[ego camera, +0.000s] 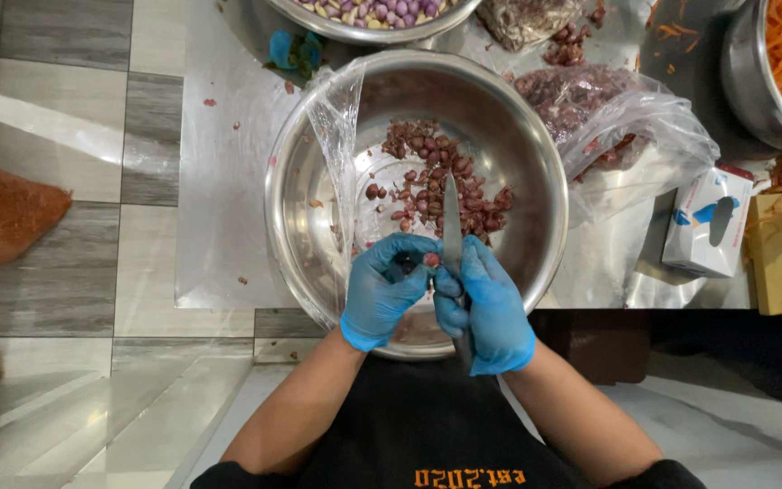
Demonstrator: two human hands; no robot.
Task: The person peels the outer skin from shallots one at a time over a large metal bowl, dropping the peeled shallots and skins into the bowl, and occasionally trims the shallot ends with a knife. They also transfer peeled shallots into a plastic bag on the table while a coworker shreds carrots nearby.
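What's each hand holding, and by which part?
Right hand: knife by its handle. Left hand: small reddish shallot, pinched at its sides by the fingers.

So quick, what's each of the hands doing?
Left hand: closed, pinching a small red shallot.
Right hand: closed around a knife.

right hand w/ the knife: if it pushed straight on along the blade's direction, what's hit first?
Likely the pile of reddish peels in the steel bowl. The right hand points the knife away from the body, over that pile; blade height above it is unclear.
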